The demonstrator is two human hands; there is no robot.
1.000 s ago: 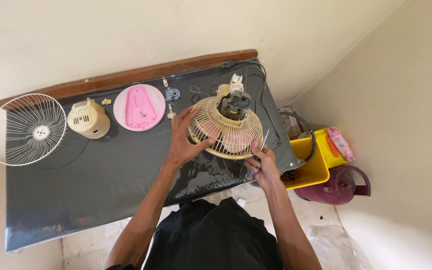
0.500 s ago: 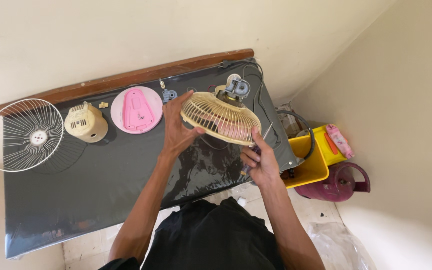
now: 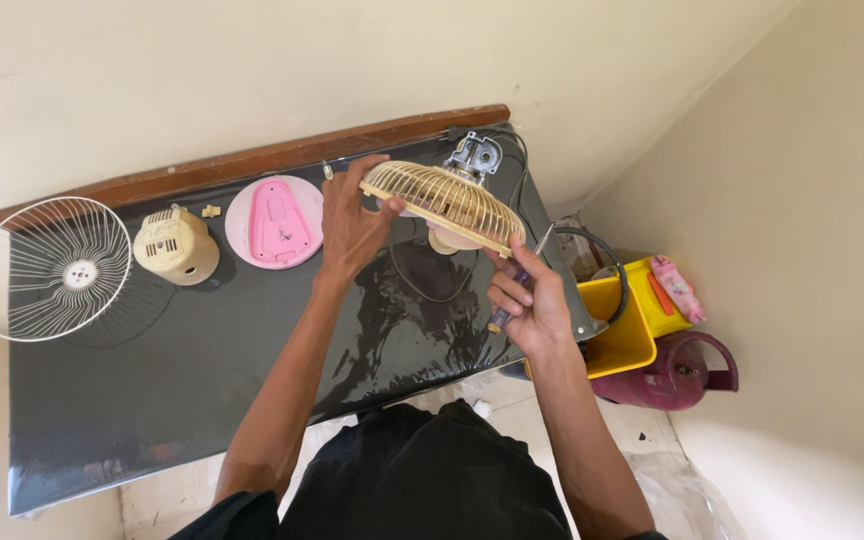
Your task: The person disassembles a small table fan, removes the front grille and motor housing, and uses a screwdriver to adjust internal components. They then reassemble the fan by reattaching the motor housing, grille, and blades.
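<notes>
Your left hand [image 3: 350, 225] grips the tilted fan guard [image 3: 442, 205]; right hand [image 3: 527, 300] clutches a screwdriver [image 3: 517, 285] beneath it, so the guard might slip.

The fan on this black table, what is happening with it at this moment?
A person is taking apart a small fan. The left hand grips the rim of the cream rear grille and tilts it above the black table. The right hand holds a screwdriver at the grille's lower edge. The white front grille, a cream motor cover and a pink round base lie apart on the table.
</notes>
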